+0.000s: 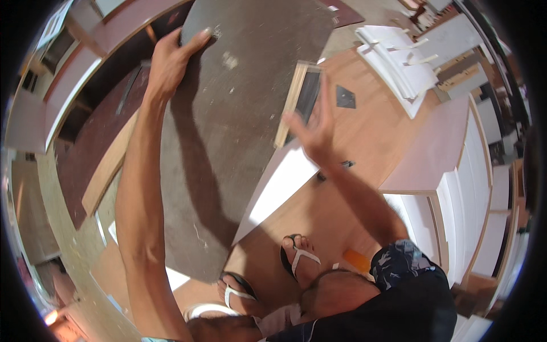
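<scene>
Brown and scuffed, a large curved panel (239, 114) filled the centre of the frame, its lower end reaching down beside the worker's sandalled left foot (236, 292). The left hand (171, 64) had a firm grip on the panel's upper left edge, thumb across the face, presumably to keep the unwieldy sheet from tipping. At the panel's right edge, the right hand (316, 128) appeared to grasp a wood-sided block (293, 105), thumb on the pale side and fingers stretched along the dark one, though motion blur softened the grip's detail. That placing, opposite the left hand, likely let one arm brace the panel against the other's push.

Around the worker, open containers crowded the frame. A box-like cabinet (415, 212) at lower right exposed its white inner walls, while an open-fronted shelf unit (74, 122) at upper left framed dark compartments. White boards (396, 71) with pale strips across them lay stacked at upper right, near a small dark plate (345, 97) flat on the brown floor (370, 137). An orange piece (357, 260) rested beside the worker's knee at lower right.
</scene>
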{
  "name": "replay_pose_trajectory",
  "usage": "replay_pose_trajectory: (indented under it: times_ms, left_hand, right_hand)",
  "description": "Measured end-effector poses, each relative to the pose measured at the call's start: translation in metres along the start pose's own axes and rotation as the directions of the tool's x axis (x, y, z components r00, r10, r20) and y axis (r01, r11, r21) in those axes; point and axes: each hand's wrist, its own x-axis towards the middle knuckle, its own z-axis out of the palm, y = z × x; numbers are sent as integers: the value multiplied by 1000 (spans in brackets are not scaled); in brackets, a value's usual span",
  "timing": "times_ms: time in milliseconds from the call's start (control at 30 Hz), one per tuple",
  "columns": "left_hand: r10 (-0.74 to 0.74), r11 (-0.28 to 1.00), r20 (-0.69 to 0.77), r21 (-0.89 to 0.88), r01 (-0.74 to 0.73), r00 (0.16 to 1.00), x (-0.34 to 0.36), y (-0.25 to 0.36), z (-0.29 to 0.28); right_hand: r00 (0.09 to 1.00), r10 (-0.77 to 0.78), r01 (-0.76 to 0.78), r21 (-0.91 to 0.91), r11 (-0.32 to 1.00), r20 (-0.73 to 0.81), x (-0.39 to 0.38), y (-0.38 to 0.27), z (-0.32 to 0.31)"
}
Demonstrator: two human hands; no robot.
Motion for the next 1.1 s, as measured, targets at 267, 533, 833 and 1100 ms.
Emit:
replay_pose_trajectory:
  times_ms: [267,533,833,1100]
  left_hand:
    - [-202,979,-17,17,202,979,22,68,-25]
    - [84,995,-443,-6,-96,893,42,204,-123]
    - [9,981,-695,-134,-141,719,-30,229,-279]
    - [152,937,-607,-163,-309,780,-60,237,-300]
  right_hand:
    - [973,-97,153,269,951,-211,-28,-19,70]
    - [960,-281,274,211,938,5,118,-137,67]
    - [927,-309,238,302,923,213,-42,-80,109]
    - [783,-584,440,473,763,215,115,-240,145]
